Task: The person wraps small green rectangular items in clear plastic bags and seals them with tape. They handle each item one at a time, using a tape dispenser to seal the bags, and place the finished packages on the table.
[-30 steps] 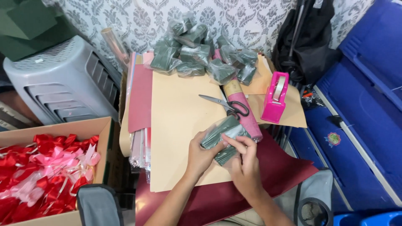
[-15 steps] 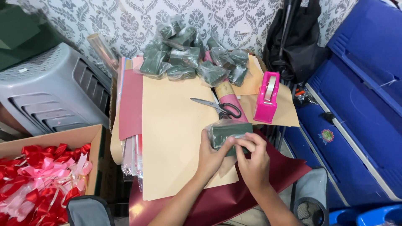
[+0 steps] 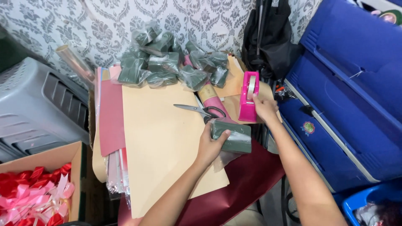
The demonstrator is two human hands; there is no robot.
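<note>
Half a second ago both hands were on the green block; since then the right hand has left it and reached far and right to the pink tape dispenser. Its fingers lie against the dispenser's near right side, loosely curled around the base; whether they grip it firmly cannot be told.

The left hand holds the block, a dark green brick wrapped in clear film. Thumb on its near face and fingers over the left end, it is clamped on the block. This block sits at the right edge of the tan paper sheet, over dark red paper, just near of the dispenser.

Scissors lie on the tan sheet just far-left of the block, blades pointing left. A pink roll lies beside them. At the far edge is a heap of wrapped green blocks. Left of the sheet are red and pink papers, then a grey basket. A cardboard box of red and pink bows is near left. Blue crates stand at right, a black bag far right.
</note>
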